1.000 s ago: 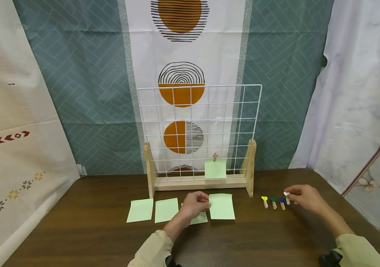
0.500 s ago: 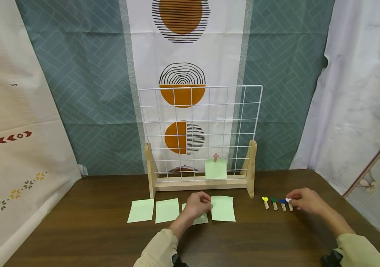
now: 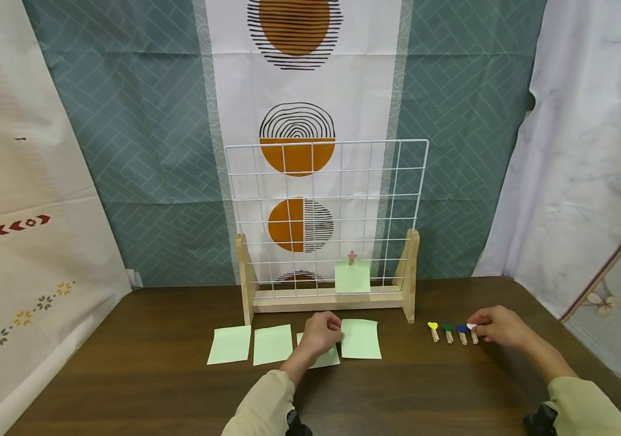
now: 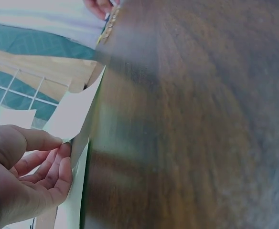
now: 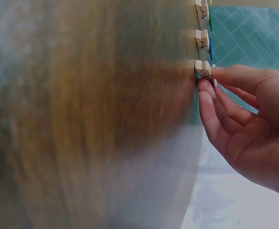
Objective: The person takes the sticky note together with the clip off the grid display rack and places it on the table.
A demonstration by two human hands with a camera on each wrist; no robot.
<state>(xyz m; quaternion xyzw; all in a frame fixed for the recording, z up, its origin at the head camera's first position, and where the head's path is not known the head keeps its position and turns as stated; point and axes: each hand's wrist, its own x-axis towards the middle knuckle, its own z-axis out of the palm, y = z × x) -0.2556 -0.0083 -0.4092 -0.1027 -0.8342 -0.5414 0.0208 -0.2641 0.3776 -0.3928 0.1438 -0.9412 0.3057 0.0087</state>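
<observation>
My left hand (image 3: 317,336) pinches the left edge of a pale green sticky note (image 3: 361,340) between thumb and fingers. In the left wrist view that note (image 4: 76,112) tilts up off the dark table. Another note (image 3: 328,358) lies partly hidden beneath this hand. At the right, my right hand (image 3: 502,327) pinches a small wooden clothespin (image 3: 474,336) with a white heart, its thumb on the heart's face in the right wrist view. Beside it, in a row, lie mini clothespins with blue (image 3: 461,334), green (image 3: 448,333) and yellow (image 3: 433,331) hearts.
A white wire grid (image 3: 340,197) on a wooden stand (image 3: 326,303) stands at the back. A pink-topped clothespin (image 3: 352,257) holds a green note (image 3: 352,280) to it. Two more notes lie on the table's left, one outermost (image 3: 229,345), one nearer (image 3: 272,345).
My right hand has lowered the white-heart clothespin slightly toward me, into line with the others. My left hand keeps its pinch; the note has shifted only slightly.
</observation>
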